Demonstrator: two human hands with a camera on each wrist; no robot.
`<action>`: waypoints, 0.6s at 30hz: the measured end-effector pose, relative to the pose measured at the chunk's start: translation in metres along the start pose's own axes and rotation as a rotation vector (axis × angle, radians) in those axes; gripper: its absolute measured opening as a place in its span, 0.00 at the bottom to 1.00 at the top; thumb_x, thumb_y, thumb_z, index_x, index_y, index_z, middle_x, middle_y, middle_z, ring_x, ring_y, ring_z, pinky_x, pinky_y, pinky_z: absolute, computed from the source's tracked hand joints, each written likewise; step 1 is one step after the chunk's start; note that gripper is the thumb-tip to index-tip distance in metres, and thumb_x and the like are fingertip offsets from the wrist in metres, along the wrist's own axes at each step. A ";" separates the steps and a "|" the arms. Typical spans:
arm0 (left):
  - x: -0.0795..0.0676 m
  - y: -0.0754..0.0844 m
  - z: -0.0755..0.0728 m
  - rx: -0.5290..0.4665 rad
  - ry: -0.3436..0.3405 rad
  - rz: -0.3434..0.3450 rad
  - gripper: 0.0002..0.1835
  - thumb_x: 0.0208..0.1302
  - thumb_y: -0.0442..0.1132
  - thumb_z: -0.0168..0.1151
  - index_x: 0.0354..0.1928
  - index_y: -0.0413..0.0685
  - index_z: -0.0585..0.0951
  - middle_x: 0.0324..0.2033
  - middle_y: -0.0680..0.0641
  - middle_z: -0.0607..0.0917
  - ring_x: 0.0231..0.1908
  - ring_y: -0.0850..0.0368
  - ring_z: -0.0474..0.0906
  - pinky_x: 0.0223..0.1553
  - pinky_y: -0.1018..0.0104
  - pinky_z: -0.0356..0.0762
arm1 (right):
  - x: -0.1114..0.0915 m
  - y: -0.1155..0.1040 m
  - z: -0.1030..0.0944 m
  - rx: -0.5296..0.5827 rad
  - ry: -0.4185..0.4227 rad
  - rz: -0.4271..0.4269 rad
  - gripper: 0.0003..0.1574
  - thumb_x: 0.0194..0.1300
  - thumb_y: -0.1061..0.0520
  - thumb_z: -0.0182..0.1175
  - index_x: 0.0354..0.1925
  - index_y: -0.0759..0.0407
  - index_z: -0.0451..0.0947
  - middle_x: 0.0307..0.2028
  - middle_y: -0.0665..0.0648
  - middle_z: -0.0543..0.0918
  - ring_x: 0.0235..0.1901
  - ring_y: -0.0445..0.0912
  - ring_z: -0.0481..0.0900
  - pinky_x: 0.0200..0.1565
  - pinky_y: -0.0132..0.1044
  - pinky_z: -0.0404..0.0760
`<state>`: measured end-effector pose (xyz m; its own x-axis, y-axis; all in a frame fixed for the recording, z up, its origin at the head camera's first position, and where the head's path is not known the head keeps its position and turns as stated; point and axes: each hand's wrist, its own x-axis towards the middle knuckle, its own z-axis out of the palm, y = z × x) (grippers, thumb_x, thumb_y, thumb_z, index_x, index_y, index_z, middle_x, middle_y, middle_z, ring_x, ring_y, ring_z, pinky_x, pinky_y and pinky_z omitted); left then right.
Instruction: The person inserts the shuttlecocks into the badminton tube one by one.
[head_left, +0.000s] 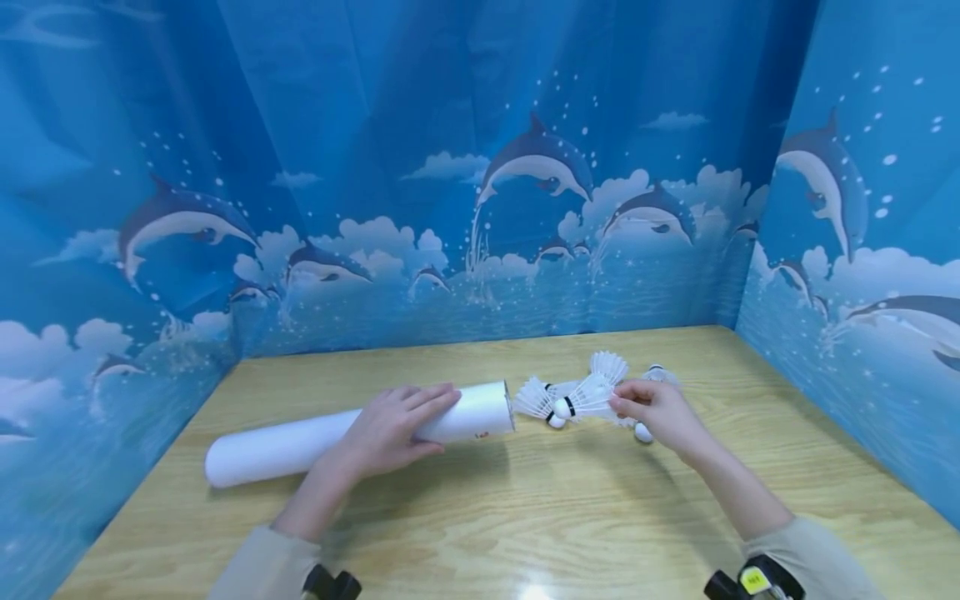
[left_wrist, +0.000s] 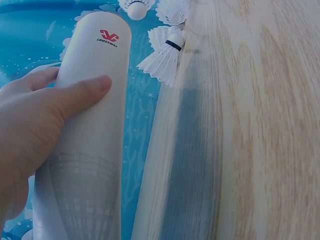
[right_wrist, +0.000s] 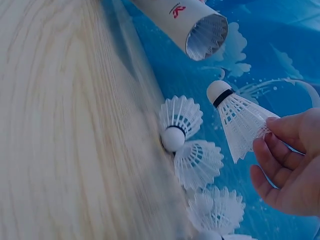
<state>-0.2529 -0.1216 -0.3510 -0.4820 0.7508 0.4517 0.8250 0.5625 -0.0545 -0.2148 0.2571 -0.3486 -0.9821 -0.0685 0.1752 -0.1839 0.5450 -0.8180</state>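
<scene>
A person's left hand (head_left: 393, 429) is clamped around a white tube (head_left: 480, 412) above a wood-grained surface (head_left: 525, 517), thumb on one side and fingers over the other, a hold that seems meant to keep the cylinder from rolling or sliding. Its open mouth faces the right hand (head_left: 660, 408), whose thumb and fingertips pinch a shuttlecock (right_wrist: 245, 122) just outside that mouth and apart from it. The grip is at the skirt's outer edge, leaving the rounded cork free and turned toward the tube; held this way, the narrow end leads and the fingers stay behind the widest part. Inside the tube's mouth, a scalloped white edge is visible, likely another skirt. Several loose shuttlecocks (right_wrist: 197, 165) lie clustered beyond the tube's open end, pointing in mixed directions, apparently kept there within short reach of the right hand. A shadow below the tube suggests its mouth end is tipped up, though contact with the surface is hard to judge. Behind the tube hangs a blue dolphin backdrop (head_left: 360, 167).
</scene>
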 end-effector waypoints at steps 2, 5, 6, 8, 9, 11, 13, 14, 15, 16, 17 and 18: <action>0.000 0.000 0.000 0.008 -0.005 0.000 0.42 0.46 0.50 0.73 0.65 0.55 0.67 0.61 0.49 0.72 0.49 0.50 0.75 0.47 0.50 0.75 | 0.002 -0.004 0.005 0.018 -0.007 -0.011 0.15 0.64 0.60 0.58 0.42 0.72 0.78 0.31 0.59 0.82 0.32 0.43 0.77 0.35 0.37 0.77; 0.000 0.000 0.001 0.016 -0.004 0.007 0.42 0.46 0.51 0.73 0.65 0.54 0.67 0.61 0.49 0.72 0.49 0.50 0.75 0.47 0.51 0.75 | 0.005 -0.010 0.015 0.041 -0.021 -0.028 0.14 0.63 0.61 0.58 0.41 0.73 0.78 0.31 0.58 0.82 0.32 0.43 0.78 0.36 0.37 0.78; 0.000 0.000 0.001 0.017 -0.001 0.010 0.42 0.46 0.51 0.73 0.65 0.54 0.67 0.61 0.49 0.72 0.49 0.50 0.75 0.47 0.51 0.75 | 0.006 -0.012 0.018 0.055 -0.029 -0.036 0.13 0.63 0.61 0.58 0.41 0.73 0.78 0.31 0.58 0.82 0.32 0.44 0.78 0.37 0.38 0.78; 0.000 0.000 0.001 0.014 0.008 0.017 0.42 0.45 0.51 0.73 0.65 0.54 0.68 0.60 0.49 0.73 0.49 0.49 0.75 0.47 0.50 0.75 | 0.009 -0.016 0.024 0.074 -0.044 -0.052 0.13 0.63 0.62 0.58 0.41 0.73 0.78 0.32 0.57 0.82 0.32 0.44 0.78 0.40 0.41 0.79; 0.000 0.000 0.001 0.016 0.010 0.020 0.42 0.45 0.51 0.73 0.65 0.54 0.68 0.60 0.49 0.73 0.49 0.49 0.75 0.47 0.50 0.75 | 0.009 -0.018 0.027 0.081 -0.050 -0.058 0.13 0.63 0.62 0.58 0.40 0.73 0.78 0.31 0.57 0.82 0.32 0.44 0.78 0.40 0.42 0.79; 0.000 0.000 0.002 0.017 0.013 0.026 0.42 0.45 0.51 0.73 0.65 0.53 0.68 0.60 0.49 0.73 0.48 0.49 0.76 0.47 0.50 0.75 | 0.011 -0.021 0.032 0.095 -0.065 -0.067 0.12 0.63 0.62 0.58 0.40 0.72 0.78 0.31 0.58 0.81 0.33 0.45 0.78 0.41 0.44 0.79; 0.001 0.000 0.002 0.021 0.012 0.031 0.42 0.45 0.51 0.73 0.65 0.53 0.68 0.60 0.49 0.73 0.48 0.49 0.76 0.47 0.51 0.75 | 0.012 -0.024 0.038 0.103 -0.075 -0.071 0.11 0.63 0.61 0.58 0.40 0.71 0.78 0.32 0.58 0.82 0.33 0.45 0.78 0.41 0.44 0.79; 0.001 0.000 0.002 0.023 0.010 0.032 0.42 0.46 0.52 0.73 0.65 0.53 0.68 0.60 0.49 0.73 0.48 0.49 0.76 0.47 0.51 0.75 | 0.012 -0.025 0.040 0.105 -0.076 -0.068 0.11 0.63 0.61 0.58 0.40 0.70 0.79 0.32 0.58 0.82 0.33 0.45 0.78 0.41 0.44 0.79; 0.001 0.000 0.002 0.026 0.007 0.033 0.42 0.46 0.52 0.72 0.65 0.53 0.69 0.60 0.49 0.73 0.48 0.49 0.75 0.48 0.51 0.75 | 0.012 -0.027 0.043 0.102 -0.077 -0.070 0.11 0.63 0.61 0.59 0.39 0.69 0.79 0.32 0.58 0.82 0.33 0.45 0.78 0.40 0.44 0.79; 0.000 0.000 0.002 0.027 0.005 0.032 0.41 0.46 0.52 0.72 0.65 0.53 0.69 0.60 0.50 0.73 0.48 0.49 0.75 0.48 0.51 0.75 | 0.013 -0.028 0.045 0.105 -0.080 -0.070 0.11 0.63 0.61 0.59 0.39 0.69 0.79 0.33 0.58 0.82 0.33 0.45 0.78 0.39 0.43 0.78; 0.000 0.001 0.002 0.028 0.002 0.031 0.42 0.46 0.52 0.72 0.65 0.53 0.69 0.60 0.50 0.73 0.48 0.49 0.75 0.48 0.51 0.75 | 0.013 -0.028 0.048 0.109 -0.085 -0.072 0.10 0.63 0.61 0.59 0.39 0.69 0.79 0.33 0.58 0.82 0.34 0.46 0.78 0.40 0.43 0.79; 0.000 0.001 0.002 0.029 0.000 0.029 0.42 0.46 0.52 0.72 0.65 0.53 0.69 0.60 0.50 0.73 0.49 0.49 0.75 0.49 0.51 0.75 | 0.013 -0.029 0.051 0.113 -0.089 -0.075 0.10 0.63 0.61 0.59 0.39 0.69 0.79 0.33 0.57 0.82 0.34 0.47 0.79 0.39 0.42 0.79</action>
<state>-0.2529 -0.1203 -0.3531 -0.4585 0.7668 0.4492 0.8296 0.5506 -0.0932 -0.2242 0.1977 -0.3502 -0.9642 -0.1815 0.1932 -0.2551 0.4381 -0.8620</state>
